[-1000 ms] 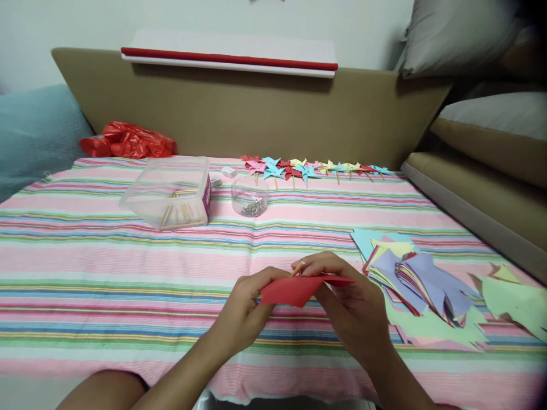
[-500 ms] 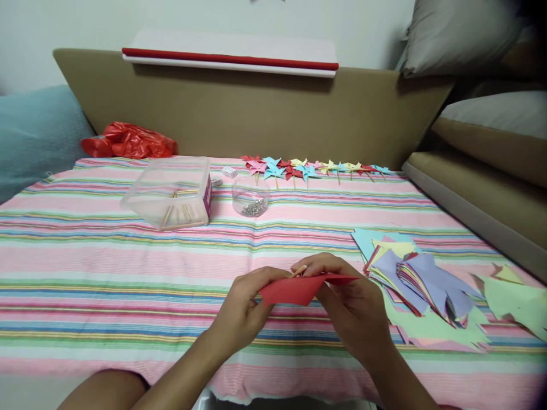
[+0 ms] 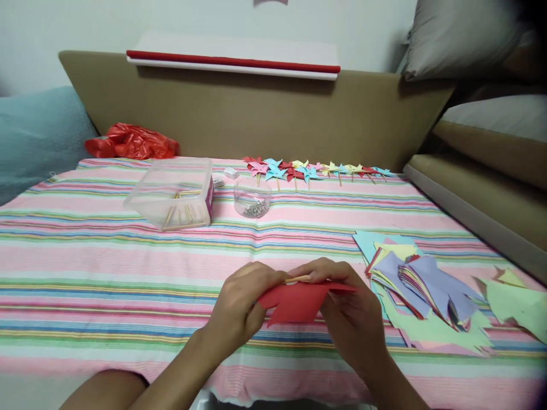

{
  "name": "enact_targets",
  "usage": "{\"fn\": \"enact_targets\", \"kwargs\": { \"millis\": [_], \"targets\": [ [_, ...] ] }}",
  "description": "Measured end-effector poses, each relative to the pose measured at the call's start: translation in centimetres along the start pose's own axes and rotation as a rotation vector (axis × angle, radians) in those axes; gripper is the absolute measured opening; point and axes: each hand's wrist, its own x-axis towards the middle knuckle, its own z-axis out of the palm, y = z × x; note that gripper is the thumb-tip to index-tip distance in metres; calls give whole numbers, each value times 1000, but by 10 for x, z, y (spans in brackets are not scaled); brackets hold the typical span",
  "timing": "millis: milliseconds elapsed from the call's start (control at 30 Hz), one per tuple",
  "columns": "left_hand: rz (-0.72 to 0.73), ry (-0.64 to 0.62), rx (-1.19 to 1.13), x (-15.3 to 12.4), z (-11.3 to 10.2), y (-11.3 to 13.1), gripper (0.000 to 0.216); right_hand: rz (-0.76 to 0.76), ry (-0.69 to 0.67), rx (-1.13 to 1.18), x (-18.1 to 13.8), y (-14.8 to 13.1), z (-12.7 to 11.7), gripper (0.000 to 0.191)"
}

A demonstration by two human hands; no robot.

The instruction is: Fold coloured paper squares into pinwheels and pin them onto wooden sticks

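Note:
Between my two hands, above the striped cloth, is a red paper pinwheel piece (image 3: 297, 302) with cut edges. A thin wooden stick (image 3: 298, 279) lies across its top, nearly level. My left hand (image 3: 241, 304) is closed on the left side of the paper, fingers at the stick's left end. On the other side, my right hand (image 3: 352, 307) pinches the paper and the stick's right end. The fingertips behind the paper are hidden, and I cannot make out a pin there.
Cut coloured paper (image 3: 427, 285) is piled at right. A clear box (image 3: 171, 196) of sticks and a round clear tub (image 3: 252, 199) of small metal pins stand further back. Several pinwheels (image 3: 294, 171) lie near the sofa back, a red plastic bag (image 3: 132, 142) at back left.
The stick has turned from slanting upward to nearly level along the paper's top edge. The red paper has tipped so more of its face shows. Both hands stay closed on it.

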Motion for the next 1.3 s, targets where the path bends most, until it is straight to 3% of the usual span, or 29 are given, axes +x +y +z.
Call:
{"fn": "enact_targets", "kwargs": {
  "millis": [233,467,1100,1300],
  "targets": [
    [110,27,109,-1,-3,-2,29,-25,20,-9,-1,2,3,18],
    [131,42,139,0,-3,-1,27,-7,52,35,-4,2,9,15],
    [153,40,179,0,-3,0,28,17,160,36,-7,1,17,12],
    [77,58,109,-3,1,-2,29,23,157,26,-7,1,20,11]
  ]
}}
